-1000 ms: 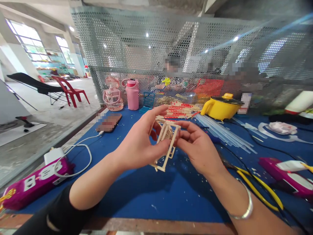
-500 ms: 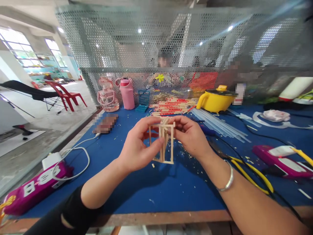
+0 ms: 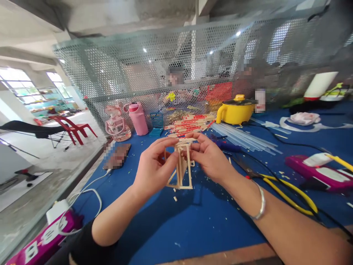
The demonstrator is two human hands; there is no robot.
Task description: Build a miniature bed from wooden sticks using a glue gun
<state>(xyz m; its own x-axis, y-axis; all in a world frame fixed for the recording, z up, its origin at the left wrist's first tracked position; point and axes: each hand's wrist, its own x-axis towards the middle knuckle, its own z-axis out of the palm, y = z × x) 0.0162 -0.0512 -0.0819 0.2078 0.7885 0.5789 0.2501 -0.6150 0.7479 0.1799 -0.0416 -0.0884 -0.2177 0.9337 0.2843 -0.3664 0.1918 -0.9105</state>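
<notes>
A small box-shaped frame of thin wooden sticks (image 3: 180, 171) is between my two hands, just above the blue tabletop. My left hand (image 3: 154, 162) is closed around its left side, thumb pressed on the near sticks. My right hand (image 3: 211, 158) pinches at the upper right of the frame; its fingertips are partly behind the sticks, so their exact hold is hidden. Beyond my fingers lies a pile of wooden sticks with red markings (image 3: 190, 124). To the right of my right hand are scissors with yellow handles (image 3: 286, 189) and a dark blue tool (image 3: 228, 145), perhaps a glue gun.
Clear glue-like sticks (image 3: 245, 138) lie beside a yellow pot (image 3: 237, 112). At the back left stand a pink bottle (image 3: 138, 119) and a clear pink jug (image 3: 118, 127). A phone (image 3: 118, 156) and purple power strips (image 3: 45, 239) lie at the sides. A perforated screen (image 3: 124, 73) borders the table.
The view has tilted and shifted slightly. The stick frame has turned a little in my hands, and my right fingers have moved over its top.
</notes>
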